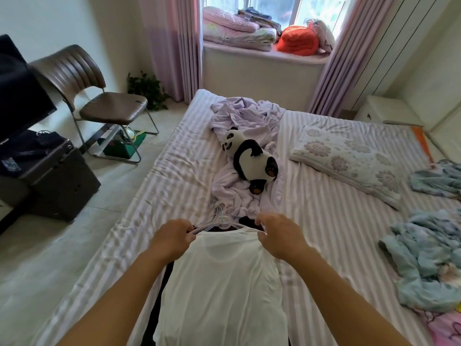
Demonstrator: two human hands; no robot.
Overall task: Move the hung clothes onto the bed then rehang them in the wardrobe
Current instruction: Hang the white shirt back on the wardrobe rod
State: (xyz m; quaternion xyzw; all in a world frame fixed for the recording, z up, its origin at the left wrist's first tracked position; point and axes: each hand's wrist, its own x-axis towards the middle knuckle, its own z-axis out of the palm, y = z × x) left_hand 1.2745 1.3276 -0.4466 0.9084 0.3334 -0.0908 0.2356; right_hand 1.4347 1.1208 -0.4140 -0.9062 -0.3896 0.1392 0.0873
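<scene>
Currently both hands on the white shirt [219,290], which lies flat on the bed [324,221] at the near centre, still on its white wire hanger [222,221]. My left hand [172,237] pinches the shirt's left shoulder, fingers curled round the fabric and the hanger arm there. My right hand [279,236] pinches the right shoulder the same way, fingers curled over the edge. Hanger hook points to the far side, toward the panda plush [254,158].

A dark garment [159,308] sits under the shirt, showing at the collar and along the shirt's left edge. More than one wire hanger looks stacked at the collar; can't tell how many.

Panda plush lies on a crumpled lilac sheet [239,116] at mid-bed, just beyond the hanger hook. Flowered pillow [349,158] to the right of it. Two light blue garments [424,258] crumpled at the right edge of the bed, well apart from the shirt.

Off the bed: brown chair [99,101] far left, black box [57,176] on the floor near it, folded quilts [237,31] and an orange blanket [299,41] on the window sill.
</scene>
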